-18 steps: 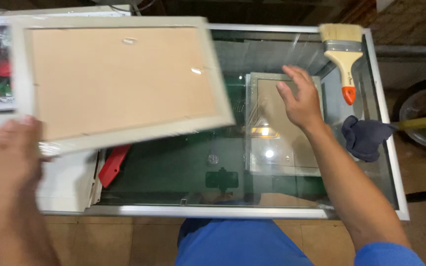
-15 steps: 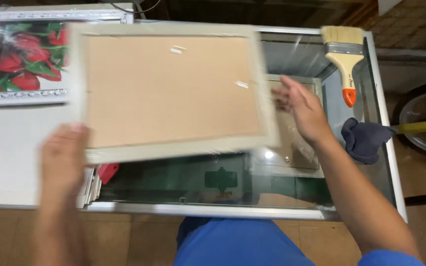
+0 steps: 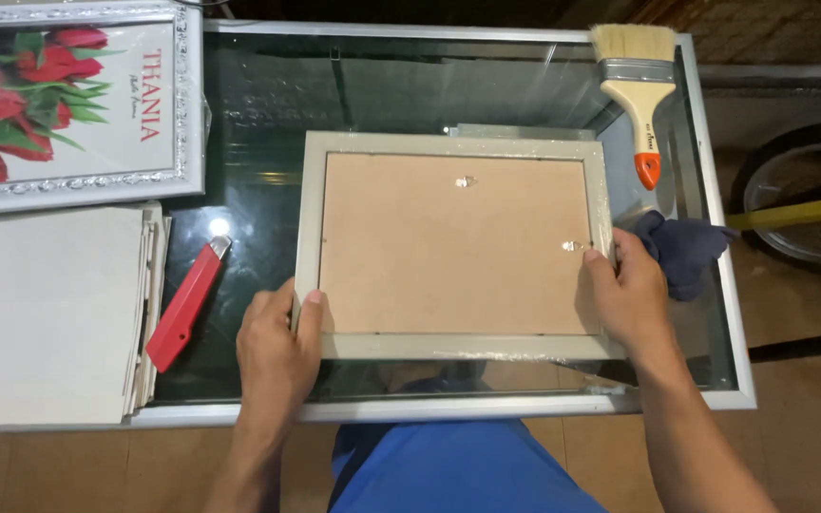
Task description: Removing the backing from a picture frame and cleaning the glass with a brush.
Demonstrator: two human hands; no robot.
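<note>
Here both hands (image 3: pixel 277 347) grip the pale frame (image 3: pixel 453 247) beside a red-flowered print (image 3: pixel 68 95).

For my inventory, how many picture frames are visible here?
2: a pale frame lying back side up on the glass table, and a silver frame with red flowers at top left.

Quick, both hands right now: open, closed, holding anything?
Left hand: closed on the lower left corner of the picture frame, which lies back side up on the glass table.
Right hand: closed on the frame's right edge.
</note>
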